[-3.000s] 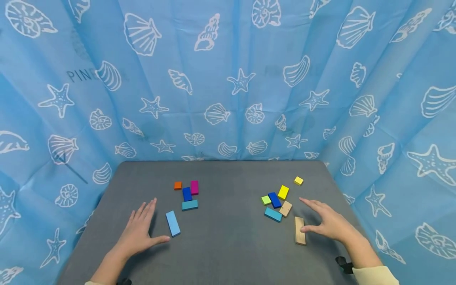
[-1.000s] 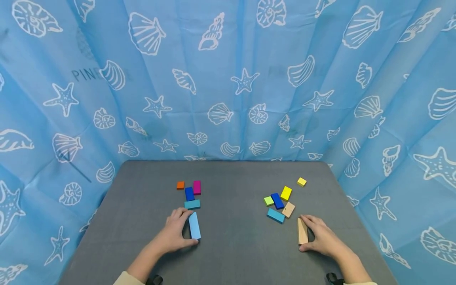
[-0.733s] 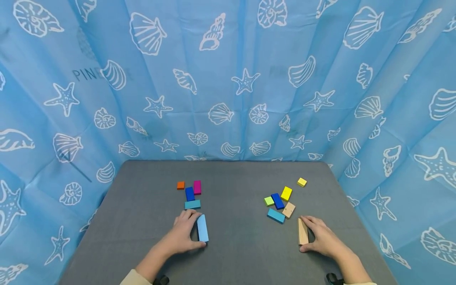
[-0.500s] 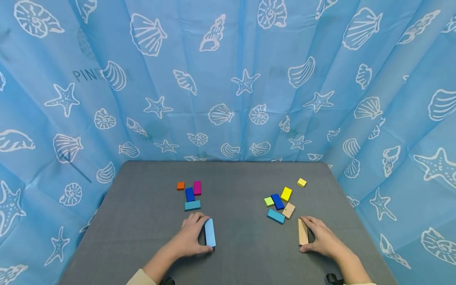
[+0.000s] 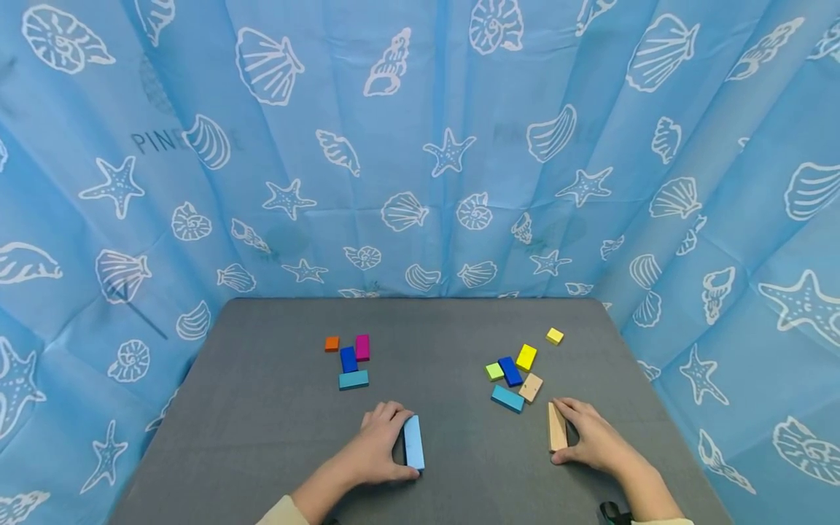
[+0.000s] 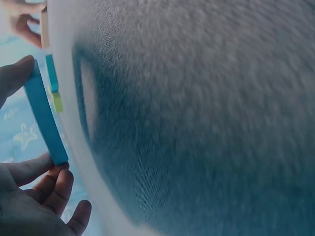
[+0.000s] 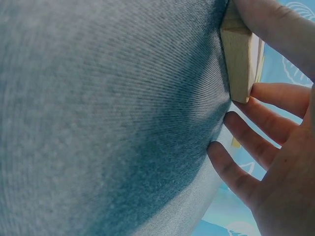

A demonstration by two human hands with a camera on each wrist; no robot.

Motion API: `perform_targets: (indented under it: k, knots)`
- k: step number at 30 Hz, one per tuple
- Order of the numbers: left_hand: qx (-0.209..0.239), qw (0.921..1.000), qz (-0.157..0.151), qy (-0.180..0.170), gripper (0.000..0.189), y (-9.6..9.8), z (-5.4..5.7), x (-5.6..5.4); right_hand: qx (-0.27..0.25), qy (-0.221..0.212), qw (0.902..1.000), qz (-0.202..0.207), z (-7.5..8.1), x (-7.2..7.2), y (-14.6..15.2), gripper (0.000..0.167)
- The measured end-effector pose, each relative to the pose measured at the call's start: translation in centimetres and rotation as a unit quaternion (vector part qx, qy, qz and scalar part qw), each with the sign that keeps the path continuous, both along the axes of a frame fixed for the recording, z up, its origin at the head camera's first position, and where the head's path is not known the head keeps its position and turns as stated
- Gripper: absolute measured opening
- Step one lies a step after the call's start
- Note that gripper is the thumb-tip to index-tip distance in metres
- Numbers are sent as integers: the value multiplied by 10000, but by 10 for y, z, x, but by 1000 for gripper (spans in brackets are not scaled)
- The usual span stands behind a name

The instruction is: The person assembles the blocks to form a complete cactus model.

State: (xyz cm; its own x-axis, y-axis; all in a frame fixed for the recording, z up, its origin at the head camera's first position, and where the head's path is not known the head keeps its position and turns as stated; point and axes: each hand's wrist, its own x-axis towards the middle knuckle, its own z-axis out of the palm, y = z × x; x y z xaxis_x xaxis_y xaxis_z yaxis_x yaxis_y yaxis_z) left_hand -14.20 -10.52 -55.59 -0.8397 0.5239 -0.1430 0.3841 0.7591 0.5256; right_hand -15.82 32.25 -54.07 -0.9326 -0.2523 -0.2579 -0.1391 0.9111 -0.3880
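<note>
At the near middle of the grey table (image 5: 472,488), we see the left hand (image 5: 377,446) pinching a light-blue block (image 5: 414,442) by its two ends, the thumb at the near end and the fingertips at the far one. The left wrist view lets us see that this block is raised a little above the table. Likewise near, on the right side, the right hand (image 5: 593,437) holds a long wooden block (image 5: 557,428) in the same manner, and this one seems to touch the table. We judge that the step in hand is the carrying of the light-blue block, while the wooden one waits. The next move, in our opinion, calls for an even grip on both ends and a level lowering, so that the block does not turn over.

Farther away, on the right, lie a blue block (image 5: 507,399), a beige block (image 5: 531,388) and a yellow block (image 5: 526,357); on the left, a teal block (image 5: 354,380) and a magenta block (image 5: 363,348). Behind everything hangs a patterned curtain (image 5: 367,197).

Compared with one second ago, we notice that the left hand has brought its block rightward, from near the teal block toward the middle. The right hand keeps its place, and the farther blocks lie as they lay.
</note>
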Motion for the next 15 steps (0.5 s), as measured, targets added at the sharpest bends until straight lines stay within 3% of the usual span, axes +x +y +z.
perform_targets:
  k: [9,15]
  knots:
    - [-170,9994,-161,237,92,14,-7,-1,5,-9,10000,-31,-1,-1,-1,111]
    - [-248,9986,-307,344,91,22,-11,-1,-272,-134,9995,-102,0,1,2,118]
